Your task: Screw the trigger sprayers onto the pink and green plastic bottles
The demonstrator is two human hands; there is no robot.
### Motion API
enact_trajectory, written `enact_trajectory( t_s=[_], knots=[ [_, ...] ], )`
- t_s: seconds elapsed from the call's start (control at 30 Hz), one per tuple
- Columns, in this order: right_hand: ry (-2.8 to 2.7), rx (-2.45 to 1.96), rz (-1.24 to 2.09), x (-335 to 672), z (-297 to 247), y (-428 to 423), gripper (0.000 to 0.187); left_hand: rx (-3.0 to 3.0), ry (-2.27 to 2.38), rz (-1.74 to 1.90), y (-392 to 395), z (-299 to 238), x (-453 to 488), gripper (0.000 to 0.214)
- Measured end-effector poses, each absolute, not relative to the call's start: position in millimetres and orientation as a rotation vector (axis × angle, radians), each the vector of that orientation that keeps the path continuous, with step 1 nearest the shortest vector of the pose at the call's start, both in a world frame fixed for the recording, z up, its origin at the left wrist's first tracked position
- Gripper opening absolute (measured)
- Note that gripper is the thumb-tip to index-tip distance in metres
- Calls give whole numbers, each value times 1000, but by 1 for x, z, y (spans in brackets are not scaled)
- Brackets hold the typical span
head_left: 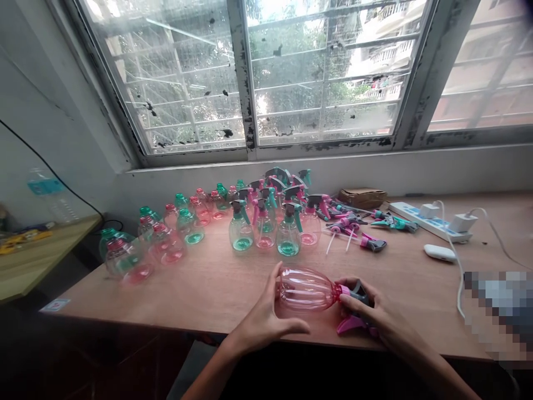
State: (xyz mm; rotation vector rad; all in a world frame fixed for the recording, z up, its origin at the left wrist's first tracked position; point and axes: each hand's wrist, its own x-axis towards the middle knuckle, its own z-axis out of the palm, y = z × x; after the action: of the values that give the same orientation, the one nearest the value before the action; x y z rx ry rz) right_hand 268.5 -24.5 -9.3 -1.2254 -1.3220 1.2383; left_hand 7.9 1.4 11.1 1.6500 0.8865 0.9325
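A: What does the right hand (372,305) hold?
B: A grey-and-pink sprayer (358,293), fingers closed round it, at the 3 o'clock end of a clear pink bottle (308,289). The bottle is sideways over the near part of the table (208,300).
A: And the left hand (266,315)?
B: Wide, thumb well apart, fingers against the bottle's base at 9 o'clock.
A: Beyond the bottle?
B: Fitted bottles (265,229) stand at 11, loose sprayers (345,223) lie at 1, topless bottles (169,243) stand at 10, a power strip (416,217) lies at 2.
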Motion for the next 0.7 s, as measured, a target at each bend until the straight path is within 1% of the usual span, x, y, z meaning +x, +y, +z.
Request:
enact_trajectory(
  t_s=[0.07, 0.13, 0.27, 0.37, 0.43, 0.7],
  knots=[
    [-1290, -1260, 1231, 270, -10, -25, 45, 1514, 810, 886, 5, 15, 11, 89],
    [-1289, -1280, 1236, 271, -11, -25, 43, 1443, 807, 909, 8, 17, 14, 83],
    [-1317, -1187, 1325, 268, -16, -25, 40, 1376, 798, 942, 3, 19, 14, 96],
    [-1295, -1097, 1412, 264, -17, -26, 39, 1440, 812, 947, -3, 20, 9, 107],
    [-1292, -1115, 1402, 263, -14, -27, 38, 1507, 829, 939, -5, 18, 8, 112],
    [-1389, -1229, 1253, 268, -10, -26, 39, 1575, 864, 952, -3, 5, 7, 111]
  ],
)
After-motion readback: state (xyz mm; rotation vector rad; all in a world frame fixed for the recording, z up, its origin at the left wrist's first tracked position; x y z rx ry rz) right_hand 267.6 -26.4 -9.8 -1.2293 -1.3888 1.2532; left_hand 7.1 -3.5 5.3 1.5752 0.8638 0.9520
